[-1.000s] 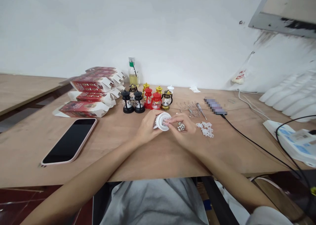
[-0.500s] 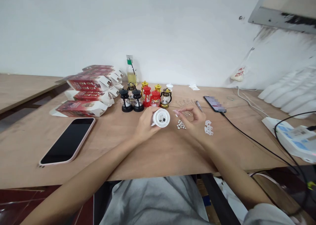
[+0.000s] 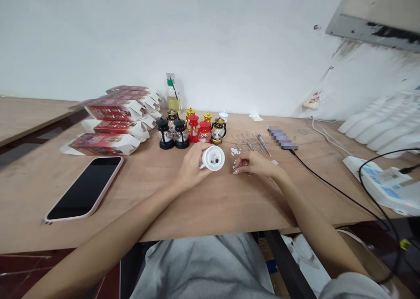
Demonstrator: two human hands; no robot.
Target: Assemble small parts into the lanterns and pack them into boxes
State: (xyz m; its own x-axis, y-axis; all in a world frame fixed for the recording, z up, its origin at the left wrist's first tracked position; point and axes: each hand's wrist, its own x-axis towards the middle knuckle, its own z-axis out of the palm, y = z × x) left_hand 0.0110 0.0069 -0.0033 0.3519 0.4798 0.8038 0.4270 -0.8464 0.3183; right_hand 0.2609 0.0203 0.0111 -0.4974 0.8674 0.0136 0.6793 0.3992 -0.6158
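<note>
My left hand is wrapped round a small white lantern. Its open round base faces me and shows tiny dark and metal parts inside. Low over the table, my right hand has its fingers bent in towards the thumb among round silver button cells, most of them hidden under it. What lies between those fingertips is too small to make out. Just beyond the fingers are small white pieces. A screwdriver and several thin wire handles lie further back.
Black, red and gold miniature lanterns stand behind my left hand. Red-and-white cartons and a pink-cased phone are at left. To the right are another phone on a cable and a power strip. A bottle stands by the wall.
My right hand has moved down from beside the lantern onto the button cells. The small white piece at its fingertips is no longer seen there. My left hand keeps the lantern in nearly the same place.
</note>
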